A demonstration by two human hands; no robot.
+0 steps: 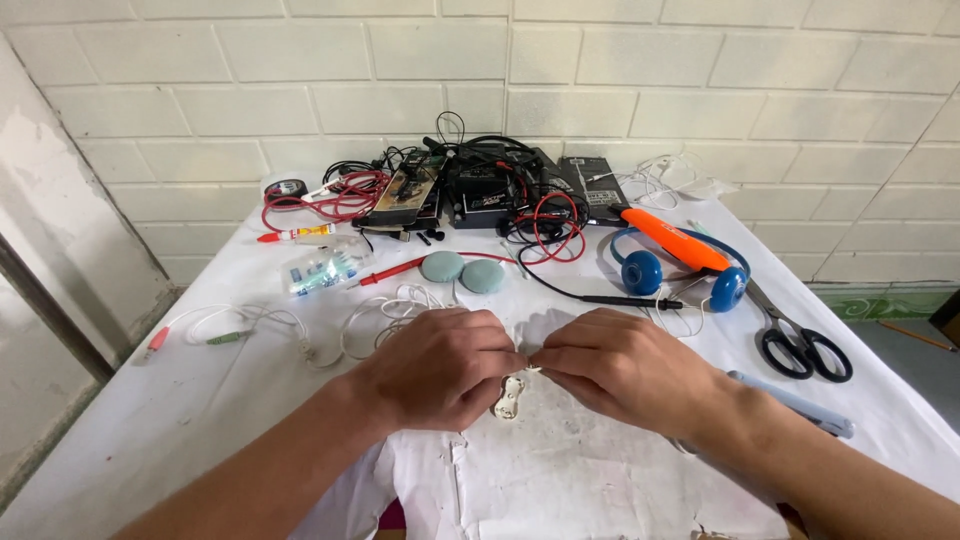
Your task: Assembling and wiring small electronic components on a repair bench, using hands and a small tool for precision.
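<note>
Your left hand (440, 365) and right hand (615, 368) meet at mid-table, fingertips pinched together on a thin white wire (528, 368) between them. Both hands are closed on it. A small white flat part (509, 397) lies on the white table cover (200, 420) just below your fingertips; whether it joins the wire cannot be told. White earphone cable (385, 315) coils just beyond your left hand. Two grey-blue pads (462, 270) sit farther back, blue headphones (690, 275) and black scissors (800, 345) to your right.
</note>
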